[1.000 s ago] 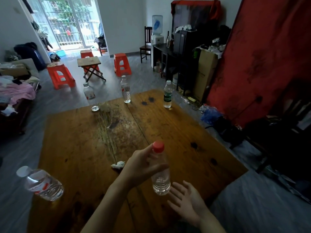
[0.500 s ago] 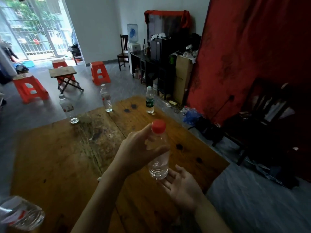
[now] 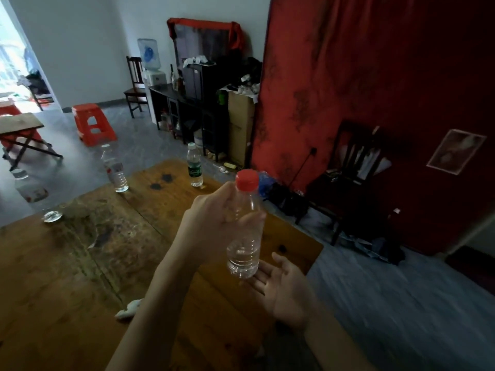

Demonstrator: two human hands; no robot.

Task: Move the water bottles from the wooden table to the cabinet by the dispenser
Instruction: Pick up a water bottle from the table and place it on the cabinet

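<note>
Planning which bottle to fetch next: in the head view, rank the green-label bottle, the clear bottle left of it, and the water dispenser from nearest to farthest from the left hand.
From the left hand:
1. Green-label bottle, table's far edge, nearest.
2. Clear bottle, far edge, further left.
3. Water dispenser, against the back wall, farthest.

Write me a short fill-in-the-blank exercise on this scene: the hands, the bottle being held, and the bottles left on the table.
1. The left hand grips a clear bottle whose cap is ____.
2. The right hand lies open, palm up, ____ that bottle's base.
3. The bottle with the green label stands ____ on the wooden table.
4. The water dispenser stands beside a dark ____.

Missing words: red; under; upright; cabinet
</note>
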